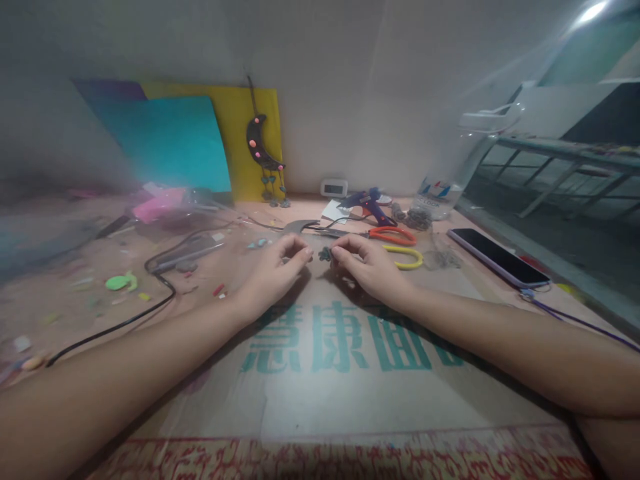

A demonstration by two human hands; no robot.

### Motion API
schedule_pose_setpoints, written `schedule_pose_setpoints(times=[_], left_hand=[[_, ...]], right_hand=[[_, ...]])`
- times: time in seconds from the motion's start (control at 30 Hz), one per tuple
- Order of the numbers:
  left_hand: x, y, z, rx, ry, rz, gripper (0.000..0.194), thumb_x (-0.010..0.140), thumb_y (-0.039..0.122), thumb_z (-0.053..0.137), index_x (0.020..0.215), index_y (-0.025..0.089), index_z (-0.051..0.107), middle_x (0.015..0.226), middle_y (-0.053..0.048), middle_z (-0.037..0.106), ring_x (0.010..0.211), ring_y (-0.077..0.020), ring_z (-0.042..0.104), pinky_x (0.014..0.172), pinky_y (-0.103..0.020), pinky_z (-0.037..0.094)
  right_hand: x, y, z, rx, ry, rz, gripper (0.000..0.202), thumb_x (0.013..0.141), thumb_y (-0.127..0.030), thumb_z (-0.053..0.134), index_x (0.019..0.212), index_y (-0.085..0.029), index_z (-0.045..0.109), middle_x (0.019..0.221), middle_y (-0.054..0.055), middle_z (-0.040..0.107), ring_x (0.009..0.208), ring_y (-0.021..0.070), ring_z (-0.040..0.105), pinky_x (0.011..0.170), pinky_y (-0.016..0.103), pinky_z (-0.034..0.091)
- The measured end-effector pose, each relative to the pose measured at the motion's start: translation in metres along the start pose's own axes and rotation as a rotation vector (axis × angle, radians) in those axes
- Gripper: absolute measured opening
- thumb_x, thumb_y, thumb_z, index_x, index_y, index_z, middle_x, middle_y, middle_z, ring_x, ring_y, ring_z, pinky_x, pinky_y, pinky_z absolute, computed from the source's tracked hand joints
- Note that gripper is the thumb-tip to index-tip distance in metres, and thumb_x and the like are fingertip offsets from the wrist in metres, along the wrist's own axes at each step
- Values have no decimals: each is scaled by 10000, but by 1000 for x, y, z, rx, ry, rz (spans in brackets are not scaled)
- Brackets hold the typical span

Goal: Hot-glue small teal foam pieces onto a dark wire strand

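Observation:
My right hand (363, 263) pinches a small dark green bunched piece (325, 254) between thumb and fingertips. It looks like a cluster of beads or knotted cord, too small to tell which. Just to its left, my left hand (285, 263) is closed in a pinch; whatever lies between its fingertips cannot be made out. Both hands hover close together over a cardboard sheet (305, 407) printed with green characters. Behind them lie scissors with one orange handle (393, 235) and one yellow handle (410, 257), the blades pointing left and partly hidden by my hands.
A purple glue gun (367, 203) and a small white digital device (334, 188) sit at the back. A dark crescent moon ornament (260, 143) hangs against yellow card (235, 120). A clear plastic jug (440, 180) and a phone (499, 257) are right. A black cable (125, 322) crosses scraps left.

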State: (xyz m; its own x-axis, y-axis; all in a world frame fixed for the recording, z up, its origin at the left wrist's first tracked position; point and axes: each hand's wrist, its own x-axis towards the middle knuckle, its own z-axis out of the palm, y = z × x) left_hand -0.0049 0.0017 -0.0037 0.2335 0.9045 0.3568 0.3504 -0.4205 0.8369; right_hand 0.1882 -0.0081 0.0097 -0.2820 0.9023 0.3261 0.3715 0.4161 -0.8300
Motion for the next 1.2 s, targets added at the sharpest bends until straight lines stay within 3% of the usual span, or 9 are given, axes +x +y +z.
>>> schedule_pose_setpoints(times=[0.2, 0.33, 0.53, 0.73, 1.2], left_hand=[[0, -2, -1, 40, 16, 19, 269, 925, 305, 399, 699, 194, 493, 695, 16, 518, 711, -153, 514, 677, -279, 383], [0, -3, -1, 82, 19, 25, 341, 938, 396, 394, 680, 193, 487, 657, 18, 501, 670, -153, 497, 639, -283, 367], [1, 1, -1, 22, 24, -27, 229, 879, 387, 512, 769, 189, 546, 771, -8, 581, 776, -172, 550, 718, -295, 414], [0, 2, -1, 47, 11, 12, 178, 854, 347, 551, 781, 187, 576, 798, -20, 617, 806, -178, 572, 745, -304, 427], [0, 3, -1, 21, 43, -51, 99, 802, 269, 566, 752, 184, 554, 752, 11, 588, 759, -158, 568, 721, -277, 429]], right_hand=[[0, 2, 1, 8, -3, 6, 219, 904, -379, 500, 853, -178, 569, 690, -15, 599, 575, 99, 517, 557, 232, 426], [0, 1, 1, -4, -13, -2, 224, 906, -376, 498, 845, -174, 574, 697, -12, 605, 580, 98, 523, 556, 227, 427], [0, 1, 1, -3, -15, -5, 224, 906, -376, 496, 840, -175, 570, 681, -18, 594, 548, 90, 497, 531, 222, 418], [0, 2, 1, -8, -13, -8, 219, 900, -368, 503, 834, -173, 577, 680, -10, 600, 572, 101, 518, 549, 230, 428], [-1, 1, 2, -11, -10, -1, 227, 898, -381, 504, 846, -173, 578, 687, -10, 609, 563, 99, 515, 541, 228, 428]])
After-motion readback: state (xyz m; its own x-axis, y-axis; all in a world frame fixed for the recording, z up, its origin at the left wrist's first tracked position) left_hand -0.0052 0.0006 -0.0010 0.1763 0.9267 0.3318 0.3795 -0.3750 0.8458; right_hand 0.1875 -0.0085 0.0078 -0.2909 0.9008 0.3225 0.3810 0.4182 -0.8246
